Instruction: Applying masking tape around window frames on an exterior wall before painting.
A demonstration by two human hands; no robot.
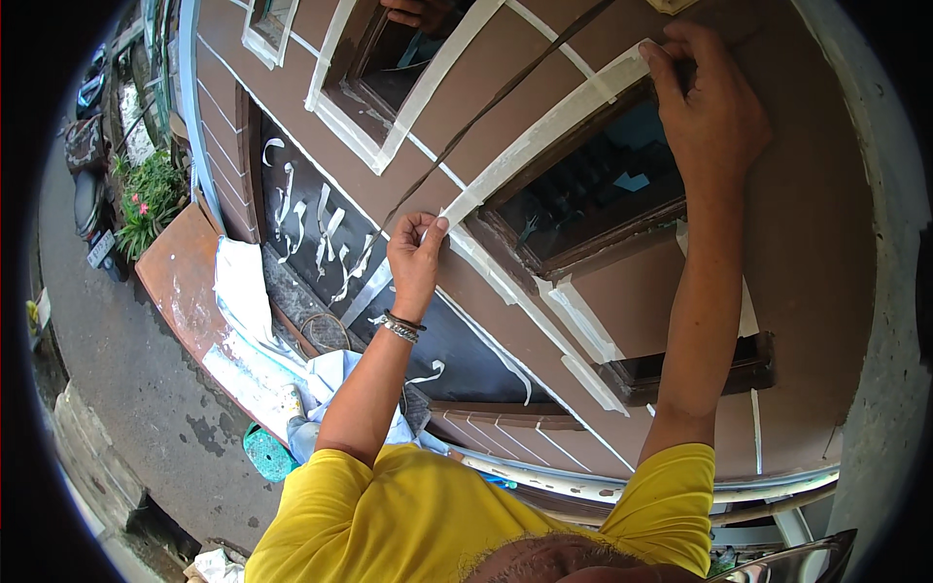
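Observation:
A long strip of pale masking tape (546, 132) runs along the upper edge of a brown-framed window (593, 185) on a brown wall. At its lower left end, my left hand (416, 260) pinches the tape between thumb and fingers. My right hand (714, 112) is raised high at the strip's far right end, with thumb and bent fingers closed on it. Shorter tape pieces (583, 316) border the window's lower left side. How firmly the strip sticks to the wall cannot be told.
A dark cable (466, 126) crosses the wall diagonally past my left hand. Another taped window (389, 73) lies farther up. Curled tape scraps hang on a dark panel (301, 209). A paint-spotted board (185, 257) and white sheet (243, 291) lie below left, beside a road with a motorbike (89, 209).

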